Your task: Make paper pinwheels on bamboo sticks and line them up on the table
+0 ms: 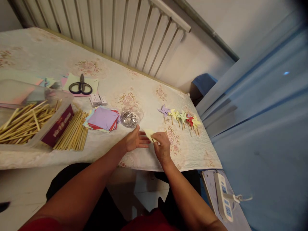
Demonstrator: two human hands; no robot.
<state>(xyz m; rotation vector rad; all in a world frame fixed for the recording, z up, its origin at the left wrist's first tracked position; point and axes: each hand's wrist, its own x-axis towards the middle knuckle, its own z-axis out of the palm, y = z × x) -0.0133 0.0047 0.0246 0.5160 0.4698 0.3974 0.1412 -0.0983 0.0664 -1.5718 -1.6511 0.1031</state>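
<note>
Forearms (96, 179) reach forward; left hand (134, 140) presses flat-fingered on thin pale-yellow paper (149, 132); right hand (162, 147) pinches it; long axis runs hand-to-hand.

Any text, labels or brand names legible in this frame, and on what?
Nothing is legible.
Dark red box: gold print, too blurred.
Small white packets: dark marks, too small.
White power strip: markings, too small.
Yellow paper, touched by left hand, pinched by right hand: no print visible.
</note>
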